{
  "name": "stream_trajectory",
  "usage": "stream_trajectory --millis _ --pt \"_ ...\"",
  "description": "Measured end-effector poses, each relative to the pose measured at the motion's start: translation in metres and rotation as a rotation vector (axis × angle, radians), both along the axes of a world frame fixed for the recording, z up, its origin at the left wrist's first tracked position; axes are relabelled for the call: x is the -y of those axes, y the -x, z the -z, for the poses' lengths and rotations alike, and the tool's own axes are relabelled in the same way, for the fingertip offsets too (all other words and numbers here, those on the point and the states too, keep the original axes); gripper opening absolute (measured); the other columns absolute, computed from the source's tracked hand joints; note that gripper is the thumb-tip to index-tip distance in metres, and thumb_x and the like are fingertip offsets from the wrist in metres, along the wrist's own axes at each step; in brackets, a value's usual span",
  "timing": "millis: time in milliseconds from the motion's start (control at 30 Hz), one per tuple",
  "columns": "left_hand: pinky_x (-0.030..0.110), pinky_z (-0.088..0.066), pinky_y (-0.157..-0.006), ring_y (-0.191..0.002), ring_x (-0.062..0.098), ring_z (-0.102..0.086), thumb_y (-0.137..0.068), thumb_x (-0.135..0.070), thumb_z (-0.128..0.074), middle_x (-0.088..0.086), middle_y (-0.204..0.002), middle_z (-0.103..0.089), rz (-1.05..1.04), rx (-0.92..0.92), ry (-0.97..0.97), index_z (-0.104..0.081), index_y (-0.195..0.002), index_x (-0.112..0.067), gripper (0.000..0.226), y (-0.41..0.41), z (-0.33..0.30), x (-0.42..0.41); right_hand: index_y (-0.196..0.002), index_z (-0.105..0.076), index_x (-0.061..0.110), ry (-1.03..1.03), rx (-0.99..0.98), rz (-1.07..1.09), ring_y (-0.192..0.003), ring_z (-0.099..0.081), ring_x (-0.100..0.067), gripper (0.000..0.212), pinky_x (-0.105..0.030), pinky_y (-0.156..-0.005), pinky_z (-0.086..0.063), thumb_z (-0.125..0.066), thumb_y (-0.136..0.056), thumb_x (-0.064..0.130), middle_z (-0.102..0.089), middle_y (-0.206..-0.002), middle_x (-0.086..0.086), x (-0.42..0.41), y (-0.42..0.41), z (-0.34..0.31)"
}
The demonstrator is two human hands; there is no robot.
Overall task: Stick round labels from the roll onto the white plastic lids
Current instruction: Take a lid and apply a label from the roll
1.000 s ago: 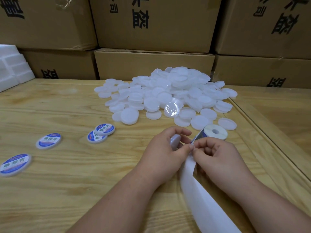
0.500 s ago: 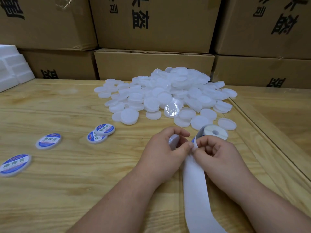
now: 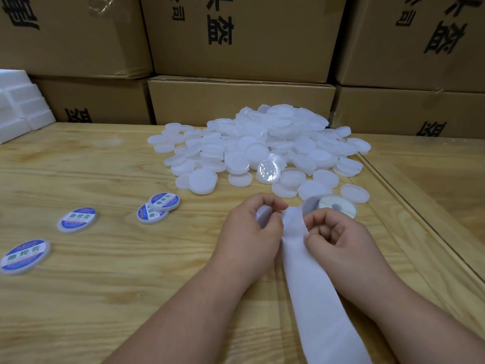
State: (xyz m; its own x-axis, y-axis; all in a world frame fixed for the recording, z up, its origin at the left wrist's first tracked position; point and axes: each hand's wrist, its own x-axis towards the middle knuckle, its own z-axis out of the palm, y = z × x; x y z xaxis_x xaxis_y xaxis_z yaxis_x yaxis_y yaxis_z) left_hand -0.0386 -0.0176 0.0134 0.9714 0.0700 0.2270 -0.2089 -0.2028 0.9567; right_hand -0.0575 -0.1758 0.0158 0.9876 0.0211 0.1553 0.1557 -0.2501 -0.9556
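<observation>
labelled lids [image 3: 76, 220]: four finished ones lie on the worktop [image 3: 105, 285] at nine o'clock, two of them overlapping.
left hand [image 3: 252, 232]: fingers curled round a bare white lid [image 3: 263, 216], held just beside the backing strip.
backing strip [image 3: 312, 285]: white liner running toward six o'clock, between both hands.
right hand [image 3: 338, 240]: curled, thumb and finger pinching the strip's edge.
label roll [image 3: 337, 206]: lying flat at one o'clock of the hands.
lid pile [image 3: 262, 151]: unlabelled stock at twelve o'clock.
tip: bend the liner sharply so the sticker's edge lifts, then centre it before pressing.

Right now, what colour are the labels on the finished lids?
Blue and white, on the labelled lids; head view.
</observation>
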Motion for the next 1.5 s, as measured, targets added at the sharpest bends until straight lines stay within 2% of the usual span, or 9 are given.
stream_trajectory --millis 167,300,433,567,733,867,1000,1267,1500 --pt "0.015 -0.038 -0.042 -0.046 0.002 -0.049 -0.090 -0.007 -0.050 -0.015 -0.067 -0.066 -0.211 -0.001 0.115 -0.064 -0.082 -0.033 0.030 -0.004 -0.002 -0.005 -0.080 -0.060 0.029 -0.019 -0.009 0.023 -0.056 -0.035 -0.021 0.037 -0.034 -0.053 -0.033 -0.051 -0.089 -0.005 -0.041 -0.061 -0.011 -0.001 -0.002 0.002" --pt "0.017 -0.040 -0.047 -0.053 0.005 -0.054 -0.090 -0.008 -0.050 -0.016 -0.071 -0.068 -0.217 -0.021 0.137 -0.066 -0.082 -0.035 0.033 -0.005 -0.003 -0.006 -0.073 -0.058 0.024 -0.118 -0.020 -0.013 -0.055 -0.036 -0.021 0.014 -0.031 -0.049 -0.033 -0.062 -0.086 0.018 -0.044 -0.062 -0.012 -0.003 0.001 -0.003" --pt "0.005 -0.042 -0.061 -0.076 -0.007 -0.063 -0.090 -0.009 -0.055 -0.031 -0.087 -0.068 -0.113 0.051 -0.047 -0.067 -0.085 -0.035 0.029 0.002 -0.005 0.000 -0.065 -0.059 0.020 -0.038 0.058 -0.076 -0.051 -0.042 -0.020 0.034 -0.025 -0.044 -0.035 -0.065 -0.080 0.051 -0.048 -0.059 -0.009 -0.002 0.006 -0.006" --pt "0.002 -0.041 -0.065 -0.081 -0.010 -0.062 -0.090 -0.009 -0.057 -0.033 -0.088 -0.068 -0.113 0.073 -0.070 -0.068 -0.085 -0.035 0.028 0.003 -0.007 -0.001 -0.066 -0.062 0.018 0.057 0.058 -0.042 -0.052 -0.046 -0.012 0.025 -0.022 -0.051 -0.039 -0.068 -0.088 0.030 -0.051 -0.054 0.004 -0.002 0.004 -0.003" --pt "0.008 -0.046 -0.060 -0.064 0.005 -0.063 -0.089 -0.015 -0.062 -0.026 -0.084 -0.069 -0.022 0.103 -0.135 -0.068 -0.085 -0.035 0.022 0.005 -0.005 -0.001 -0.067 -0.064 0.013 -0.009 0.035 -0.106 -0.050 -0.045 -0.016 0.044 -0.022 -0.044 -0.038 -0.065 -0.074 0.057 -0.052 -0.055 -0.005 -0.001 0.007 -0.007" --pt "0.009 -0.042 -0.055 -0.053 0.003 -0.057 -0.088 -0.018 -0.066 -0.028 -0.077 -0.067 0.042 0.125 -0.180 -0.066 -0.087 -0.039 0.022 0.005 -0.003 0.000 -0.067 -0.064 0.015 0.096 0.023 -0.078 -0.054 -0.046 -0.016 0.026 -0.033 -0.055 -0.041 -0.070 -0.089 0.027 -0.052 -0.056 -0.004 -0.001 0.005 -0.004" --pt "0.008 -0.040 -0.053 -0.052 -0.001 -0.054 -0.089 -0.013 -0.062 -0.028 -0.075 -0.067 -0.075 0.135 -0.138 -0.066 -0.081 -0.038 0.026 0.002 -0.003 -0.003 -0.069 -0.057 0.010 0.106 -0.010 -0.055 -0.056 -0.041 -0.018 0.021 -0.035 -0.056 -0.035 -0.060 -0.076 0.029 -0.046 -0.055 -0.003 -0.001 0.004 -0.004" --pt "0.025 -0.048 -0.056 -0.063 0.008 -0.060 -0.083 -0.018 -0.060 -0.011 -0.071 -0.070 -0.293 -0.058 0.425 -0.069 -0.079 -0.040 0.024 -0.008 -0.010 -0.021 -0.068 -0.056 0.013 0.088 -0.013 -0.031 -0.053 -0.041 -0.018 0.020 -0.032 -0.051 -0.036 -0.058 -0.074 0.033 -0.044 -0.054 0.000 -0.001 0.006 -0.004" --pt "0.028 -0.053 -0.061 -0.071 0.013 -0.065 -0.072 -0.021 -0.056 -0.010 -0.077 -0.071 -0.059 -0.029 0.203 -0.069 -0.078 -0.032 0.018 -0.002 -0.007 -0.010 -0.075 -0.068 0.022 -0.071 0.220 0.001 -0.055 -0.050 -0.008 0.020 -0.019 -0.054 -0.042 -0.071 -0.093 0.014 -0.056 -0.059 0.011 -0.005 0.005 -0.001"
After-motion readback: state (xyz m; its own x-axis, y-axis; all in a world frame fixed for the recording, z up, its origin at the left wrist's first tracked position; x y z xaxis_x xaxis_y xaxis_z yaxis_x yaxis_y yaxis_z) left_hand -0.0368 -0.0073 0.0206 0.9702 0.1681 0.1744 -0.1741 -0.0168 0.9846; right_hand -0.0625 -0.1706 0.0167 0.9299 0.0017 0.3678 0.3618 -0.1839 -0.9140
